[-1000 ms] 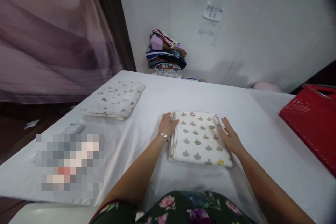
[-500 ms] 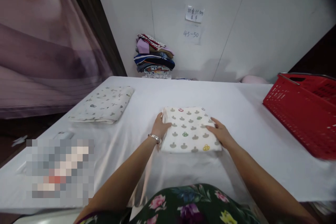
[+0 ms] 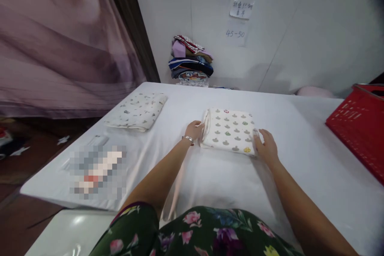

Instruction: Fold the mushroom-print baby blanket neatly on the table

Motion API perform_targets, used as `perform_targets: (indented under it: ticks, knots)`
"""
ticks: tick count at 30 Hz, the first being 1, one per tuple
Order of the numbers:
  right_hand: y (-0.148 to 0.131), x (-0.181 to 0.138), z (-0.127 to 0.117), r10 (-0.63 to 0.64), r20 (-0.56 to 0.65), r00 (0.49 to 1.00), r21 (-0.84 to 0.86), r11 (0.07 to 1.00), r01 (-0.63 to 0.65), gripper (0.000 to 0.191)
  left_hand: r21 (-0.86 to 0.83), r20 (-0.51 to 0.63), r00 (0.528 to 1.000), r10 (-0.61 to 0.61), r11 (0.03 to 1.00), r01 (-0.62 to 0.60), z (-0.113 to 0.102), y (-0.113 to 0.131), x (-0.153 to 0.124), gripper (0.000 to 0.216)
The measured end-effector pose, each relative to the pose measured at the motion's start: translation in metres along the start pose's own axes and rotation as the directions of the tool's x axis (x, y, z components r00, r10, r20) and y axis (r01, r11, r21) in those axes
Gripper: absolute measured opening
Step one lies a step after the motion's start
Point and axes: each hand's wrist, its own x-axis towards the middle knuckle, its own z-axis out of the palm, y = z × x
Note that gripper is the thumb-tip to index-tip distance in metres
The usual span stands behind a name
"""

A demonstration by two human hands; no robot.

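Folded mushroom-print cloth [image 3: 229, 130], at twelve o'clock, now farther from you than half a second earlier. Your left hand [image 3: 192, 130] meets its nine-o'clock edge, grip indeterminable; your right hand [image 3: 268, 146] lies open at three. Second folded cloth [image 3: 138, 112], eleven o'clock; red basket [image 3: 360, 126], two o'clock.

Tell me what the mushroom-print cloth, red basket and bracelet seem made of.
Mushroom-print cloth: matte textile, possibly cotton; soft, rounded folds show. Red basket: probably plastic, smooth-looking, with small perforations in its uniformly coloured wall. Bracelet: likely polished metal, given its silvery glint.
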Motion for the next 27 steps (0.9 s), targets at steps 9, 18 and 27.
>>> perform_targets:
  ticks: [9,18,27]
  knots:
    - [-0.103,-0.038,0.035,-0.608,0.357,0.709,0.087,0.778,0.623,0.031,-0.079,0.009,0.999,0.043,0.996,-0.043,-0.012,-0.019,-0.064,0.012]
    - [-0.108,-0.039,0.065,-0.488,0.291,0.823,0.146,0.873,0.465,0.033,0.153,0.064,0.96,0.272,0.948,-0.279,-0.007,-0.016,-0.089,0.017]
    - [-0.095,-0.045,0.074,-0.457,0.201,0.866,0.221,0.883,0.415,0.034,-0.025,-0.117,0.98,0.158,0.986,-0.162,-0.008,-0.015,-0.081,0.023]
